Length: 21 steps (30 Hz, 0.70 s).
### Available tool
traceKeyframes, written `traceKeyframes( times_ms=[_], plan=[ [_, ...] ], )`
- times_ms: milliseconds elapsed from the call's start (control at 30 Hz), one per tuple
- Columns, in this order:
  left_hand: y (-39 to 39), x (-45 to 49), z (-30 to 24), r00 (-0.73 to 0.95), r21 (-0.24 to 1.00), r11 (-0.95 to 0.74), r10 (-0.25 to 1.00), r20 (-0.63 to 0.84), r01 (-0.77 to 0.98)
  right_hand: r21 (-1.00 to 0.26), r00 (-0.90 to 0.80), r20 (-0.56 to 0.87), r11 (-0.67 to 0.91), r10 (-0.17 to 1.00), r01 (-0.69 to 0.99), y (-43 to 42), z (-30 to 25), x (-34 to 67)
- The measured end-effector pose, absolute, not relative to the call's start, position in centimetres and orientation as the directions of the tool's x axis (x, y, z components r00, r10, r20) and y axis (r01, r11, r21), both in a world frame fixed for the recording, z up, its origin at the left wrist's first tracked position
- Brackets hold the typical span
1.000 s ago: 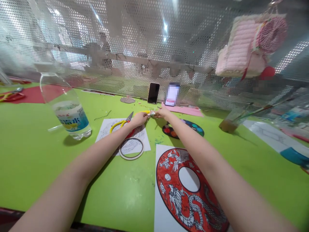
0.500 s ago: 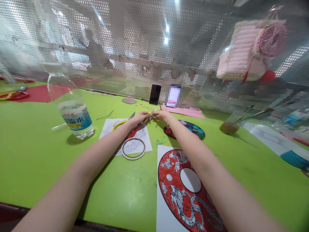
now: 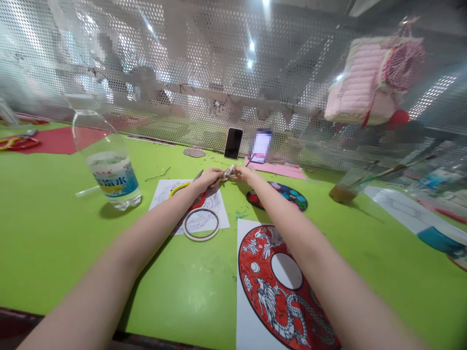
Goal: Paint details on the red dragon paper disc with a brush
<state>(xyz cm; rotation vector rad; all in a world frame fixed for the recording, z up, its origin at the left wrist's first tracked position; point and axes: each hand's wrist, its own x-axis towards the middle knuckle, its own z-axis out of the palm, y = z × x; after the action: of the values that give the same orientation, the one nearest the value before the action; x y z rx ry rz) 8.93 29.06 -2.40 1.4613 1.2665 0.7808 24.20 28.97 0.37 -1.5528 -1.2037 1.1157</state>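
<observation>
Out at arm's length over the green table, my left hand [image 3: 213,176] and my right hand [image 3: 243,174] meet. Between their fingertips is a small crumpled whitish piece [image 3: 229,171], perhaps tissue; both hands are closed on it. A thin dark stick [image 3: 250,159], possibly a brush handle, rises by my right hand; its lower end is hidden. Under my left forearm lie scissors [image 3: 178,188] with yellow and red handles, on a sheet of line drawing [image 3: 215,214]. A tape roll [image 3: 202,238] overlaps that sheet. Beside my right forearm rests a dark paint palette [image 3: 292,197].
A clear plastic bottle [image 3: 116,180] stands at left. A red ring-shaped dragon print [image 3: 255,253] lies partly under my right forearm. Two phones, one dark [image 3: 233,143], one lit [image 3: 261,146], lean at the back. A cup of murky water [image 3: 345,189] holding brushes stands right.
More of the whitish piece shows between my fingers. The thin stick by my right hand now leans further right. The view has shifted slightly.
</observation>
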Motion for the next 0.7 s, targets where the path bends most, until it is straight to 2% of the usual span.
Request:
traceKeyframes(
  times_ms=[133,367,700],
  plan=[
    [29.0,8.7,-2.4,0.264,0.956,0.06,0.954,-0.139,0.286,-0.921,0.135,-0.174,-0.209,0.976,0.327,29.0,-0.2,23.7],
    [28.9,8.5,-2.2,0.285,0.966,0.048,0.951,-0.123,0.255,-0.854,0.196,-0.077,-0.166,0.978,0.494,29.2,-1.0,23.3],
    [28.3,8.6,-2.2,0.331,0.952,0.031,0.934,-0.136,0.303,-0.799,0.114,-0.088,-0.138,0.99,0.585,29.3,-0.4,22.9]
  ],
)
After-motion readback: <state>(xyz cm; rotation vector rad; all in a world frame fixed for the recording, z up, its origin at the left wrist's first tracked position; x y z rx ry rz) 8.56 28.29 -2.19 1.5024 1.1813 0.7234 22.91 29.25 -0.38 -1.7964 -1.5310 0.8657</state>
